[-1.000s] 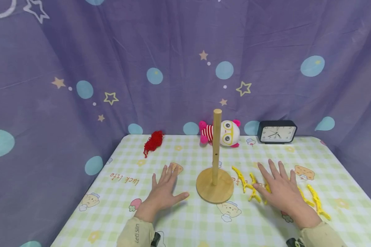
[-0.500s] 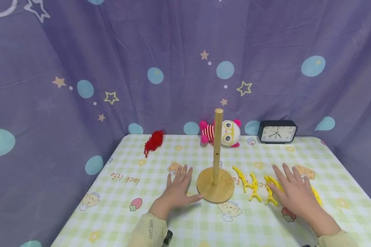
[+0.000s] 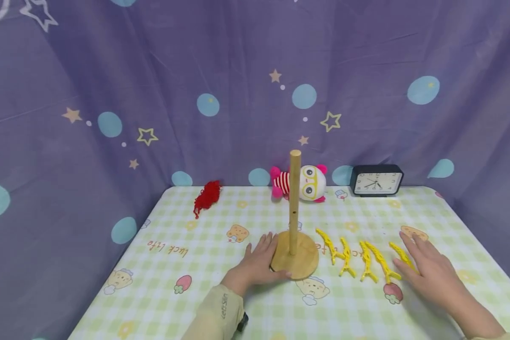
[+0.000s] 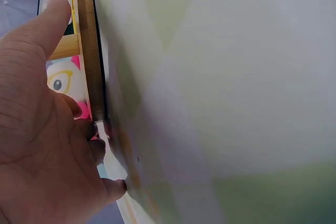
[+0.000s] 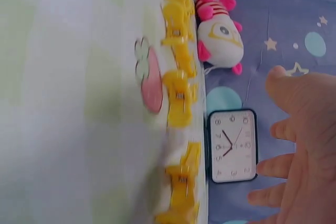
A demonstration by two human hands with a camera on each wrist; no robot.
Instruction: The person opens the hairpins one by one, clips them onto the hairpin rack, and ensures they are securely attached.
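Note:
A wooden stand (image 3: 294,203), an upright rod on a round base (image 3: 303,257), stands at the middle of the table. My left hand (image 3: 255,267) holds the left rim of that base, fingers along its side and thumb at the front. In the left wrist view the base edge (image 4: 90,51) lies beside the palm. Several yellow alligator hair clips (image 3: 365,262) lie in a row right of the stand. Over the row's right end hovers my right hand (image 3: 431,271), fingers extended and holding nothing. It partly covers the rightmost clip (image 3: 400,255).
A plush panda (image 3: 312,183) in a striped top lies behind the stand. A black desk clock (image 3: 377,181) stands at the back right, and a bundle of red yarn (image 3: 207,196) rests at the back left. Purple curtain (image 3: 238,56) encloses the checked tablecloth (image 3: 161,302).
My left hand has moved right onto the stand's base and now grips its rim. My right hand has slid right along the row, uncovering the clips it was over.

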